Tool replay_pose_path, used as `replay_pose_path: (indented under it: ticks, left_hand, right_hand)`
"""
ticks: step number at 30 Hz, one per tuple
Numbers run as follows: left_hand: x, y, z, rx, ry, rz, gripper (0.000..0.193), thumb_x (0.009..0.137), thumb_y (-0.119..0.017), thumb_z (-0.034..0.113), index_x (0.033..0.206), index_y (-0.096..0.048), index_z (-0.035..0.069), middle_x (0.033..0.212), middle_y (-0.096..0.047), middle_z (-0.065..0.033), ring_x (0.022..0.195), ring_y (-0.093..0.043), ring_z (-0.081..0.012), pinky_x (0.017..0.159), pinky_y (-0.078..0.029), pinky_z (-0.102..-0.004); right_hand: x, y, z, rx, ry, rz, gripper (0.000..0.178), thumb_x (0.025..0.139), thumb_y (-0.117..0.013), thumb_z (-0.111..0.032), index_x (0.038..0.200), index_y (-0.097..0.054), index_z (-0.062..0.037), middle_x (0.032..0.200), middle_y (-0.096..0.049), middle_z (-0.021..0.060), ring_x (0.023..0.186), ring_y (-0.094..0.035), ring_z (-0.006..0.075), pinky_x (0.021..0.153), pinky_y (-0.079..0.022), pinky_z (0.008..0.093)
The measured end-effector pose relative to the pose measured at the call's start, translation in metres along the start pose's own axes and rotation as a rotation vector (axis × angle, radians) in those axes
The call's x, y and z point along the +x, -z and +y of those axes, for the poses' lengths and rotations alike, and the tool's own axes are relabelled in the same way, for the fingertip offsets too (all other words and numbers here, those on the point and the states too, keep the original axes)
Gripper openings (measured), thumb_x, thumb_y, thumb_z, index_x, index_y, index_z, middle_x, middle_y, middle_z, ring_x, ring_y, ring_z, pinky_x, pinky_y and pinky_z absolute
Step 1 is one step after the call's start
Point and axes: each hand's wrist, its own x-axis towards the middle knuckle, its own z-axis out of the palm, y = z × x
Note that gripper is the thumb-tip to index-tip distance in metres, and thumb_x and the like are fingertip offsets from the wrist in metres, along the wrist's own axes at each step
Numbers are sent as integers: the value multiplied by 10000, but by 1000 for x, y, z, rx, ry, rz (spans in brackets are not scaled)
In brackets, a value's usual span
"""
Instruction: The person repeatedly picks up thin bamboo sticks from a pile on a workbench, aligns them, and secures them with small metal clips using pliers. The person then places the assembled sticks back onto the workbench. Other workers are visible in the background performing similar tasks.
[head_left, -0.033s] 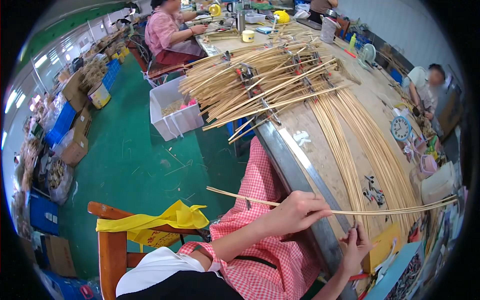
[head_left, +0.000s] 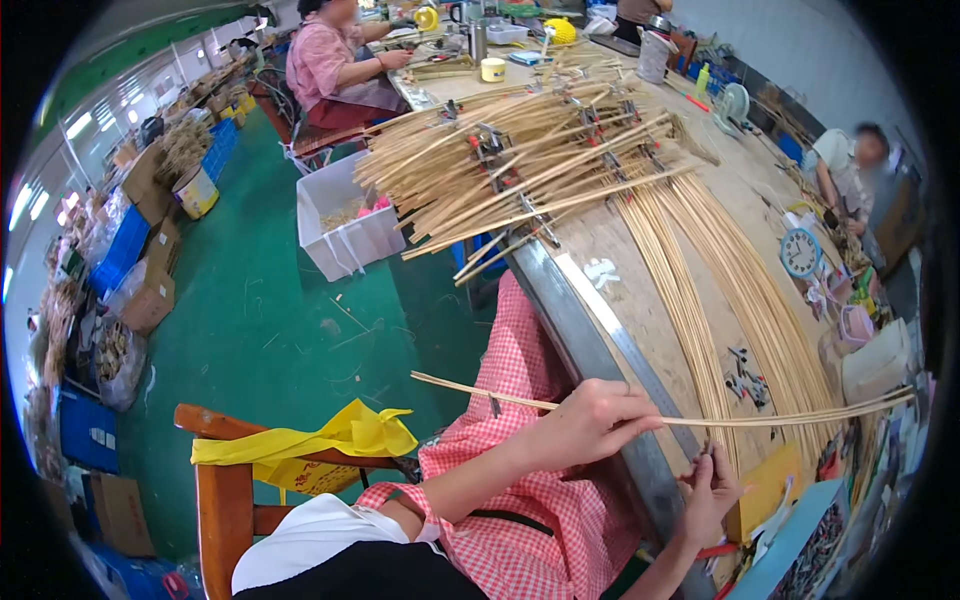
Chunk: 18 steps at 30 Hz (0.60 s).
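My left hand point(head_left: 603, 422) is closed around a thin bundle of long pale bamboo strips point(head_left: 790, 422), held roughly level across the table edge. Toward the bundle's left end, over my lap, a small dark clip point(head_left: 495, 406) sits on the strips. Just below the bundle is my right hand point(head_left: 712, 492), its thumb and fingers pinched on a small dark piece, apparently a clip, mostly hidden by the fingertips. Loose dark clips point(head_left: 745, 380), some with red parts, lie on the table beyond my hands.
Rows of bamboo strips point(head_left: 760, 300) lie along the table, with a clipped pile point(head_left: 520, 165) farther off. A metal strip point(head_left: 610, 320) runs near the edge. To the right stand a blue clock point(head_left: 800, 252) and a blue box point(head_left: 800, 535). A white bin point(head_left: 350, 235) stands on the floor.
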Motion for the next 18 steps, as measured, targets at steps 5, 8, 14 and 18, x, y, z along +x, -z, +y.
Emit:
replay_pose_path:
  ticks: [5,8,14,18]
  left_hand:
    - [-1,-6,-4,29,-24,84,51,800,-703,50,810,-688,2,710,-634,-110,610,-622,-239,540,-478,-326]
    - [1,-6,-3,47,12,58,36,794,-697,19,819,-692,-7,711,-641,-97,579,-611,-216,512,-463,-305]
    - [3,-8,4,29,70,-25,57,801,-689,21,851,-672,-1,717,-617,-110,609,-611,-248,537,-468,-324]
    - [1,-10,5,15,58,-40,60,798,-688,18,852,-672,-1,727,-623,-112,615,-618,-252,544,-476,-323]
  right_hand:
    - [-27,-33,-30,92,4,-81,227,931,-531,-1,1128,-626,57,812,-601,91,618,-561,127,533,-518,269]
    - [-34,-48,-35,293,10,-124,233,934,-518,33,1138,-627,64,772,-606,102,569,-561,121,525,-500,252]
    - [-38,-60,-36,343,50,-157,225,929,-540,34,1131,-629,77,747,-612,105,532,-543,115,497,-481,237]
    - [-39,-63,-37,321,105,-183,220,953,-528,-9,1136,-622,70,766,-599,107,530,-528,114,477,-502,245]
